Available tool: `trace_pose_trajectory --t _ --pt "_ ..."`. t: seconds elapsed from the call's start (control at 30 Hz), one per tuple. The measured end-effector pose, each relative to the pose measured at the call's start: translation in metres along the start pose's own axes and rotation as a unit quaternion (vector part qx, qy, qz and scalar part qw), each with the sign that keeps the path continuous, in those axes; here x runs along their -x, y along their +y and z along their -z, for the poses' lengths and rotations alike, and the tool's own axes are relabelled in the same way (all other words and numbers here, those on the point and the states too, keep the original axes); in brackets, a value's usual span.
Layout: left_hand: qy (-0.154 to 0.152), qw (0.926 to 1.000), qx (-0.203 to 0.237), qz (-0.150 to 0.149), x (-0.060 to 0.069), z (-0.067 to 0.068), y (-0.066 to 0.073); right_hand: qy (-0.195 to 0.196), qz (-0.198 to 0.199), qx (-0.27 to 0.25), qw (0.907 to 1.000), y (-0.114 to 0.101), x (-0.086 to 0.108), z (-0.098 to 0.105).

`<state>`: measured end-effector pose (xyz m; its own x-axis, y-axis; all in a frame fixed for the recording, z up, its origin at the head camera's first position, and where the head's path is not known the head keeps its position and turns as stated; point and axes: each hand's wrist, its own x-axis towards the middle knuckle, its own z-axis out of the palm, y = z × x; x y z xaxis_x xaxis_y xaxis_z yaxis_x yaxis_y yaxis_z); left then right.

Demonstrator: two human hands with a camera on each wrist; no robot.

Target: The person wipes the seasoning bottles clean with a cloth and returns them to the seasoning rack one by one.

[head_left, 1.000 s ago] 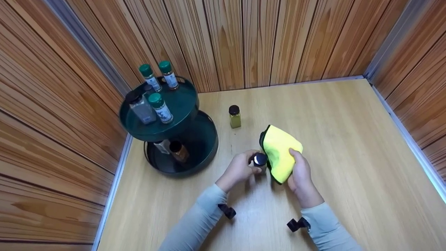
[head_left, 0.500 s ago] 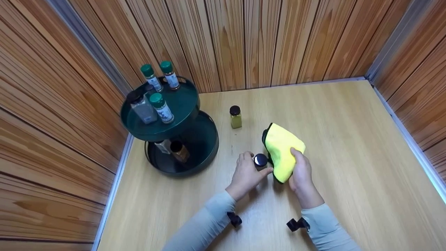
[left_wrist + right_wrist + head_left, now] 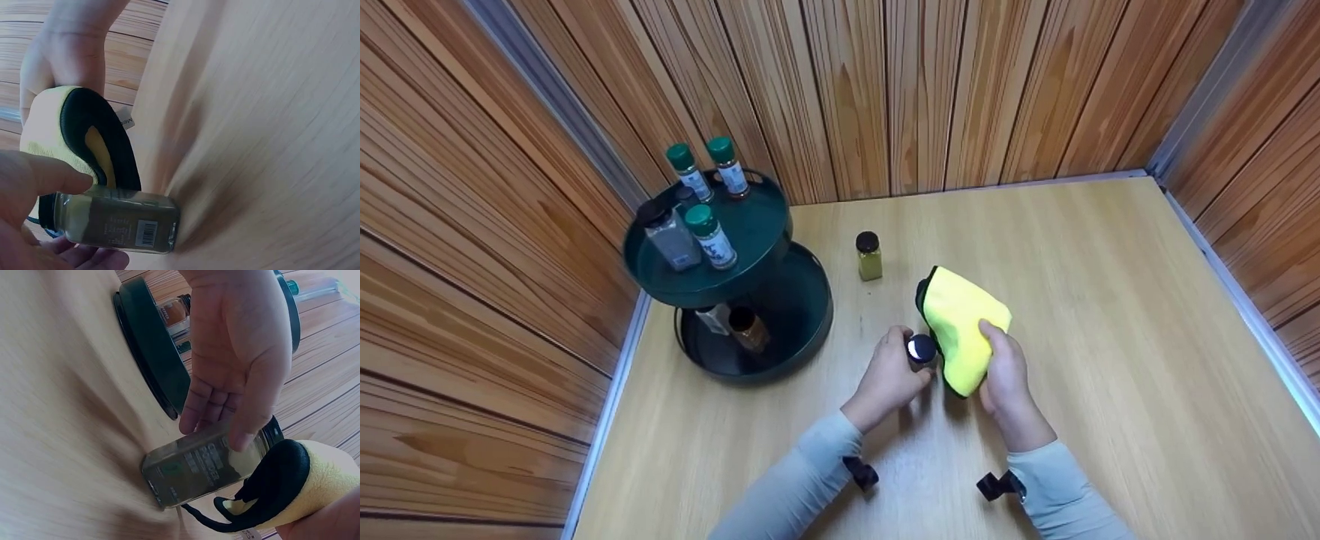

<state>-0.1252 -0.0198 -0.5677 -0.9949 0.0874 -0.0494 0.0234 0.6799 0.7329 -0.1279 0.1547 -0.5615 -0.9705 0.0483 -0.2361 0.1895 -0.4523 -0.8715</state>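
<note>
My left hand [image 3: 885,381] grips a clear square spice jar [image 3: 126,222] near its dark cap [image 3: 922,347], thumb on one side and fingers on the other. Brownish powder fills much of the jar, and a barcode shows in the left wrist view. Printed lettering faces the right wrist view. In my right hand [image 3: 1009,384] is a folded yellow cloth [image 3: 966,324] with black edging, pinched with the thumb on top. The cloth's black edge lies right against the jar, by the cap. The jar's base stays close to the tabletop; whether it touches is hard to tell.
A dark green two-tier round rack [image 3: 757,240] stands at left. Its upper tier carries several jars, among them a green-capped jar [image 3: 711,237]; a reddish-brown jar [image 3: 748,328] sits below. A yellow-green jar [image 3: 869,259] stands on the table. Wood-panelled walls [image 3: 847,97] enclose the back and sides.
My left hand has shifted slightly right around the jar; its thumb stretched out half a second ago and is now drawn back against the jar. The cloth has barely moved.
</note>
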Motion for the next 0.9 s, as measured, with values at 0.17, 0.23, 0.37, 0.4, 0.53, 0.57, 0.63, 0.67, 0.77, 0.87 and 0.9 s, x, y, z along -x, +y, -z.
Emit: trace_pose_trajectory --t 0.17,0.23,0.37,0.4,0.53,0.57,0.63,0.67,0.77,0.87,0.9 --pt "-0.016 0.9998 0.008 -0.002 -0.001 0.0 -0.001 -0.009 0.005 0.004 0.9999 -0.002 0.001 -0.003" --pt "-0.011 0.9999 0.005 -0.01 -0.001 0.001 -0.003 -0.015 0.012 0.004 0.9998 -0.003 0.001 -0.005" --pt "-0.004 0.9995 0.009 -0.031 -0.003 0.004 -0.006 -0.021 0.024 0.006 0.9995 -0.003 0.0 -0.01" --pt "-0.006 0.9993 0.015 -0.035 -0.004 0.005 -0.006 -0.022 0.024 0.011 0.9994 -0.003 0.0 -0.011" --pt "-0.022 0.9983 0.029 -0.047 -0.008 0.01 -0.008 -0.026 0.013 0.034 0.999 0.004 -0.002 -0.014" --pt "-0.024 0.9981 0.032 -0.047 -0.009 0.011 -0.009 -0.028 0.009 0.04 0.9988 0.006 -0.002 -0.014" --pt "-0.031 0.9982 0.035 -0.039 -0.011 0.013 -0.01 -0.028 -0.001 0.052 0.9982 0.012 -0.005 -0.013" --pt "-0.034 0.9982 0.037 -0.033 -0.012 0.014 -0.01 -0.027 -0.006 0.057 0.998 0.015 -0.006 -0.012" --pt "-0.046 0.9977 0.048 -0.015 -0.013 0.015 -0.01 -0.018 -0.017 0.079 0.9966 0.025 -0.009 -0.009" --pt "-0.056 0.9971 0.051 -0.006 -0.013 0.015 -0.009 -0.006 -0.033 0.109 0.9935 0.032 -0.01 -0.007" --pt "-0.056 0.9971 0.051 -0.007 -0.013 0.015 -0.009 -0.002 -0.037 0.116 0.9925 0.034 -0.01 -0.007"
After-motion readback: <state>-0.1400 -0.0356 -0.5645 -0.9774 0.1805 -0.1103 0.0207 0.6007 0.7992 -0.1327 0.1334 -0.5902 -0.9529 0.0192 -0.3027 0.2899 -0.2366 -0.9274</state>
